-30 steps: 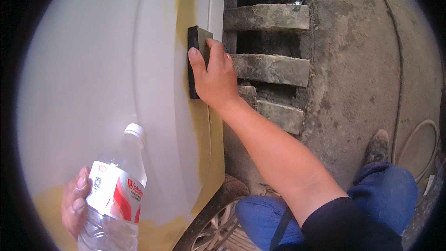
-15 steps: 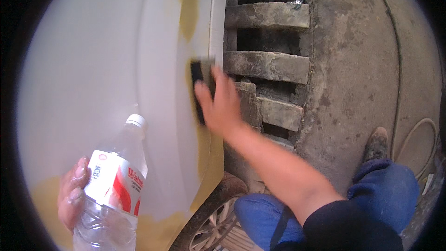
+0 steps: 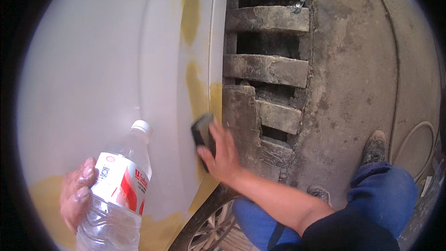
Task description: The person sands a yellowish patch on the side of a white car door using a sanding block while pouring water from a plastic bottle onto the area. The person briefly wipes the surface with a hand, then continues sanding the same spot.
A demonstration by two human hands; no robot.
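Note:
A clear plastic bottle with a white cap and a red-and-white label is gripped by my left hand; it tilts slightly to the right at the lower left. My right hand is closed round a dark sanding block, pressing it to the edge of a white car body panel. Yellowish-tan patches run along that edge, above and below the block. The block's underside is hidden against the panel.
Below the panel is a car wheel. To the right, a drain with concrete slats has dark gaps between them. A hose lies along the concrete floor, coiling near my shoe.
My right hand has slid the sanding block down the panel edge, towards the wheel, baring a tan patch above. The bottle in my left hand has shifted slightly right and down.

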